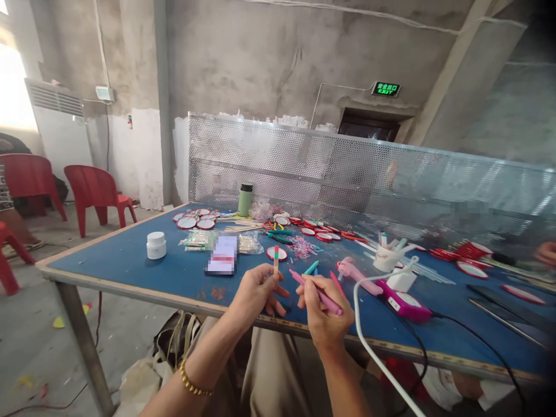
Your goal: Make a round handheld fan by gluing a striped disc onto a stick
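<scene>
My left hand point(261, 289) pinches a small flat wooden stick point(275, 264) upright between thumb and fingers; its upper part carries orange-red and green bands. In my right hand point(324, 310) lies a pink marker pen point(322, 295), gripped like a writing tool, its tip pointing left toward the stick but apart from it. Just behind the stick is a round red-rimmed disc point(282, 255) with a white face. A teal marker point(311, 267) and a blue one lie beyond my right hand, and a red-pink marker point(336, 282) is beside it.
Left on the blue table point(99, 272) stand a white jar point(156, 245) and a phone point(222, 255) against bagged sticks. A green bottle point(245, 200) is behind. To the right are a purple device point(403, 301), a white cable point(358, 313), a cup of pens point(386, 256) and another person's hand point(545, 253).
</scene>
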### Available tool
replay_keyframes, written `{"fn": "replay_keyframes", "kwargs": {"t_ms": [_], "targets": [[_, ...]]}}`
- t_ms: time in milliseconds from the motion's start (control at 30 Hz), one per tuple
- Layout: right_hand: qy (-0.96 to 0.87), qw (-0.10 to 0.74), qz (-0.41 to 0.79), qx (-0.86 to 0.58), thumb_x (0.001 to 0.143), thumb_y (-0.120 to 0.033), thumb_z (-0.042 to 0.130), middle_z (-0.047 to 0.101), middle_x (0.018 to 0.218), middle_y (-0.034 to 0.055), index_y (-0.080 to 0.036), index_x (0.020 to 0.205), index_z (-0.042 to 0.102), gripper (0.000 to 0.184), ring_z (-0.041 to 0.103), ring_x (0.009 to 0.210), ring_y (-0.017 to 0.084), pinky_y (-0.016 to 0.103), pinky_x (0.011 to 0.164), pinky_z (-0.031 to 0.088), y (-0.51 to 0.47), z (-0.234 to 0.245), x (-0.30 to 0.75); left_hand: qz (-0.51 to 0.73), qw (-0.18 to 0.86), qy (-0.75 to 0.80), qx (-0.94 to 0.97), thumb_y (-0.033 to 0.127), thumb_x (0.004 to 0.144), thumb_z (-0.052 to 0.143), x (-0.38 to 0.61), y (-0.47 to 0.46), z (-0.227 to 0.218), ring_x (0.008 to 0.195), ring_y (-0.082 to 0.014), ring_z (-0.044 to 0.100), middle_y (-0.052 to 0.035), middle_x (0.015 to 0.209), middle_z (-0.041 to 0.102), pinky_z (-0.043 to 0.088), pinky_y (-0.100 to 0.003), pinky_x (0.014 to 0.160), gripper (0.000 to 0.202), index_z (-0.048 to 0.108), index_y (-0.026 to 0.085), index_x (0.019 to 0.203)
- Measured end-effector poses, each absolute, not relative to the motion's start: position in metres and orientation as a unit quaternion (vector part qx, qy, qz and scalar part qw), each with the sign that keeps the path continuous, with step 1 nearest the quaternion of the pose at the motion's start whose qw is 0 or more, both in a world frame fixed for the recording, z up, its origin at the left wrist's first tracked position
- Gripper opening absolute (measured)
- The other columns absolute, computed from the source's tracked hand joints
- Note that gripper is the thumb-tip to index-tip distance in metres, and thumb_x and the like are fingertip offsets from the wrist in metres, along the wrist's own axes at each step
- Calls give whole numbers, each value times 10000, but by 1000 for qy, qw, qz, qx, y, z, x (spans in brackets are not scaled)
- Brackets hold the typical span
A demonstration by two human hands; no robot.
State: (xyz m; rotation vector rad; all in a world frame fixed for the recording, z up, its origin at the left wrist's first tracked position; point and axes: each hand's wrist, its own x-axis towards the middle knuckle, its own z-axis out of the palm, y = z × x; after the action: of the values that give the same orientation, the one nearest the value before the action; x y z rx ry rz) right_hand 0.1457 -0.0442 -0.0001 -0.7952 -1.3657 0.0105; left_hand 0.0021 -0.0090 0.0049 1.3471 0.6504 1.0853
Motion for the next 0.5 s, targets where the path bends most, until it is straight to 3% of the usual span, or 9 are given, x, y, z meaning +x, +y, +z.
{"fn": "replay_keyframes", "kwargs": {"t_ms": [167, 300, 500], "targets": [[-623, 706, 23, -337, 937, -233, 593, 658, 705, -13, -185, 913, 700, 120, 564, 473, 80, 214, 465, 460, -44, 9, 146, 517, 568, 277, 577, 468, 808, 624, 3, -22, -5, 440, -136, 645, -17, 702, 697, 420, -180, 391, 381, 519, 162, 1007], [-633, 690, 25, -350, 922, -250, 613, 661, 690, -17, -180, 900, 696, 111, 566, 459, 76, 212, 473, 465, -37, 8, 149, 495, 598, 262, 573, 463, 783, 656, -2, -20, -4, 521, -155, 690, -59, 749, 705, 501, -207, 461, 389, 565, 121, 943], [-620, 698, 53, -355, 925, -289, 604, 643, 660, -24, -177, 873, 683, 147, 542, 427, 75, 197, 423, 433, -31, 3, 152, 447, 611, 279, 590, 475, 814, 617, -6, -15, 3, 454, -164, 670, -94, 745, 729, 445, -194, 383, 356, 534, 137, 884]]}}
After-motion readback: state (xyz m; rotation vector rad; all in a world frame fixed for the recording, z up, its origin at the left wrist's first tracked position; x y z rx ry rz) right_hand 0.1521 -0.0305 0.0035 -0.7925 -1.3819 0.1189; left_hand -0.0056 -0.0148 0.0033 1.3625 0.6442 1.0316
